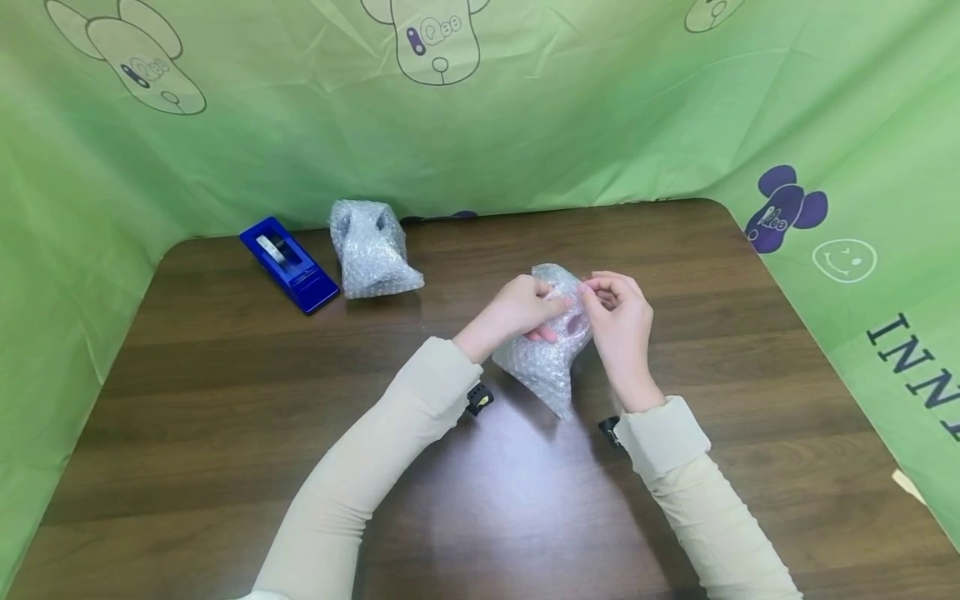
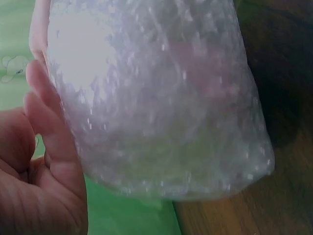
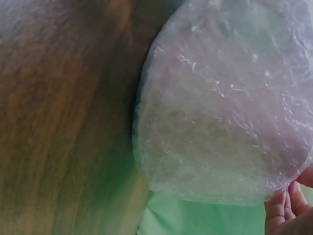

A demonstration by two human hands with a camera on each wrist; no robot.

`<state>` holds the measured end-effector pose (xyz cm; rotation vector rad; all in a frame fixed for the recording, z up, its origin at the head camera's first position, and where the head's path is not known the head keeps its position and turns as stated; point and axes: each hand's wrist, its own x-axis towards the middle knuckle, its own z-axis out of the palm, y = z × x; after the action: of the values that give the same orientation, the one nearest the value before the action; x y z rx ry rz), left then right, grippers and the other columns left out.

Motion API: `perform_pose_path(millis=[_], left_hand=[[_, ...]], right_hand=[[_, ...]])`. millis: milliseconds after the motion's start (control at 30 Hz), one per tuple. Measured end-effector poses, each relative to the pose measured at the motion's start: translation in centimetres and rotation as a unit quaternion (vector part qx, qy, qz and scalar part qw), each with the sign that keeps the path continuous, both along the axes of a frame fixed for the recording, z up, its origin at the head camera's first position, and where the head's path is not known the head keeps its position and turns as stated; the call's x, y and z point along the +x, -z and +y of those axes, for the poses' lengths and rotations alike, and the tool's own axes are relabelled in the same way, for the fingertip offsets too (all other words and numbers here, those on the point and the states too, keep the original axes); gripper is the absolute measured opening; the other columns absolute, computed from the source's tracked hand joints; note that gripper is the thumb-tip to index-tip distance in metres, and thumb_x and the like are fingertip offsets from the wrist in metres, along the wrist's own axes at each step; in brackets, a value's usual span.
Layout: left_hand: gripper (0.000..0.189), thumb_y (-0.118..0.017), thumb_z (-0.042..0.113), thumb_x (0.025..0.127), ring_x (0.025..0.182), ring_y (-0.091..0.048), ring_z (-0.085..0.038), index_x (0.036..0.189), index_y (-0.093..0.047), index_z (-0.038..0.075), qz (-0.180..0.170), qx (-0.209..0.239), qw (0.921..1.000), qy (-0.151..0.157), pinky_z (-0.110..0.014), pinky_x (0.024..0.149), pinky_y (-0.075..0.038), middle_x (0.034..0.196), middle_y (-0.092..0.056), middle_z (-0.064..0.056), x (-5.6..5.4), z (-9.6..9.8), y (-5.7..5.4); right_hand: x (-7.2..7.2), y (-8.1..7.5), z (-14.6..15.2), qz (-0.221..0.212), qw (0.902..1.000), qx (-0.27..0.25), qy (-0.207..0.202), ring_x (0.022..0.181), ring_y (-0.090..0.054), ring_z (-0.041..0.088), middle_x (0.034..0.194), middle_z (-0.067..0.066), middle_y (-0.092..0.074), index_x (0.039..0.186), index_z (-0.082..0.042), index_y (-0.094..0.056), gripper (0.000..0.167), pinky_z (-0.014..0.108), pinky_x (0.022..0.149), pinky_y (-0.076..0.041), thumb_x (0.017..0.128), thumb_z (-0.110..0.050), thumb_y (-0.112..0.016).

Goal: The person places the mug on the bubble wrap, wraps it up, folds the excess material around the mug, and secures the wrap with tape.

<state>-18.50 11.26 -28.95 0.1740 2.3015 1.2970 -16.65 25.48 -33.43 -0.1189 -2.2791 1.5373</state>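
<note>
A clear bubble wrap bag [image 1: 542, 365] is between both hands, right of the table's middle in the head view. My left hand [image 1: 519, 307] grips it from the left, thumb across its upper part. The right hand [image 1: 624, 325] pinches the bag's upper right edge between thumb and fingertips. Close up in the left wrist view, the bubble wrap [image 2: 161, 117] looks puffed out, with a blurred pinkish patch showing through. In the right wrist view, fingertips [image 3: 279, 208] hold a lower corner of the wrap.
A second bubble-wrapped bundle [image 1: 369, 254] stands at the back left of the wooden table [image 1: 247, 417]. Left of it lies a flat blue box [image 1: 307, 287] with a pale item in its window. Green printed cloth [image 1: 562, 125] hangs behind the table and along its sides.
</note>
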Motion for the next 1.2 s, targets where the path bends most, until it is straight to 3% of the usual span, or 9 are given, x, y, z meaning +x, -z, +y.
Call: perform_pose_path(millis=[67,233,467,633,767,933,1067,1200], left_hand=[[0.026,-0.058,0.024,0.095,0.043,-0.056,-0.004,0.073,-0.053,0.011,0.012,-0.012,0.9999,-0.003,-0.016,0.045,-0.046,0.071,-0.071,-0.015,0.0,0.0,0.1],[0.022,-0.058,0.024,0.095,0.043,-0.055,-0.006,0.082,-0.061,0.006,0.022,-0.030,0.9993,-0.003,-0.017,0.046,-0.047,0.051,-0.058,0.002,0.0,0.1,0.3],[0.022,-0.058,0.024,0.095,0.043,-0.055,-0.006,0.090,-0.064,0.004,0.017,-0.041,0.9990,0.000,-0.017,0.046,-0.047,0.051,-0.058,0.002,0.1,0.1,0.0],[0.022,-0.058,0.024,0.095,0.044,-0.055,-0.005,0.093,-0.065,0.003,0.015,-0.041,0.9991,0.000,-0.016,0.046,-0.046,0.052,-0.058,0.002,0.1,0.1,0.0],[0.023,-0.058,0.024,0.095,0.045,-0.056,-0.005,0.102,-0.066,0.003,0.012,-0.039,0.9992,-0.003,-0.016,0.047,-0.048,0.063,-0.067,-0.008,0.1,0.1,0.1],[0.027,-0.059,0.024,0.095,0.046,-0.056,-0.005,0.111,-0.064,0.003,0.007,-0.033,0.9994,-0.009,-0.017,0.048,-0.050,0.079,-0.072,-0.017,0.1,0.2,0.2],[0.022,-0.058,0.024,0.095,0.045,-0.056,-0.005,0.100,-0.064,0.003,0.007,-0.032,0.9994,-0.012,-0.016,0.048,-0.049,0.062,-0.065,-0.007,0.1,0.3,0.2],[0.022,-0.058,0.024,0.096,0.044,-0.055,-0.005,0.085,-0.059,0.006,0.008,-0.030,0.9994,-0.013,-0.016,0.047,-0.048,0.052,-0.057,0.002,0.1,0.2,0.2]], right_hand=[[0.0,-0.1,0.1,-0.009,0.9999,-0.013,-0.005,0.087,-0.067,0.012,0.112,0.016,-0.065,0.090,0.007,-0.067,0.012,0.002,0.073,-0.047,0.086,-0.004,-0.067],[-0.2,-0.2,0.3,-0.021,0.9994,-0.024,-0.014,0.076,-0.059,-0.008,0.110,0.013,-0.062,0.096,0.009,-0.067,0.017,0.001,0.071,-0.047,0.085,-0.004,-0.067],[-0.2,-0.4,-0.1,-0.026,0.9980,-0.057,-0.004,0.083,-0.056,-0.003,0.101,-0.001,-0.052,0.101,0.009,-0.056,0.022,0.003,0.073,-0.047,0.082,0.004,-0.065],[-0.1,-0.4,-0.2,-0.024,0.9992,-0.031,0.001,0.088,-0.060,0.008,0.113,0.008,-0.055,0.096,0.009,-0.065,0.015,0.006,0.077,-0.048,0.083,0.001,-0.066],[0.0,0.1,-0.1,-0.020,0.9998,0.003,0.002,0.101,-0.060,0.017,0.117,0.014,-0.062,0.095,0.005,-0.070,0.016,0.006,0.081,-0.043,0.085,-0.006,-0.068],[0.2,0.7,0.1,-0.017,0.9998,0.009,0.006,0.094,-0.065,0.012,0.109,0.011,-0.071,0.101,-0.001,-0.073,0.020,0.004,0.073,-0.046,0.088,-0.014,-0.067],[0.4,0.9,0.1,-0.021,0.9982,0.057,-0.002,0.105,-0.066,0.017,0.115,0.011,-0.070,0.109,-0.002,-0.071,0.025,0.022,0.086,-0.053,0.094,-0.018,-0.059],[0.6,0.6,0.1,-0.046,0.9896,0.132,-0.036,0.123,-0.057,0.029,0.128,0.013,-0.063,0.122,-0.002,-0.064,0.037,0.045,0.101,-0.046,0.098,-0.026,-0.050]])
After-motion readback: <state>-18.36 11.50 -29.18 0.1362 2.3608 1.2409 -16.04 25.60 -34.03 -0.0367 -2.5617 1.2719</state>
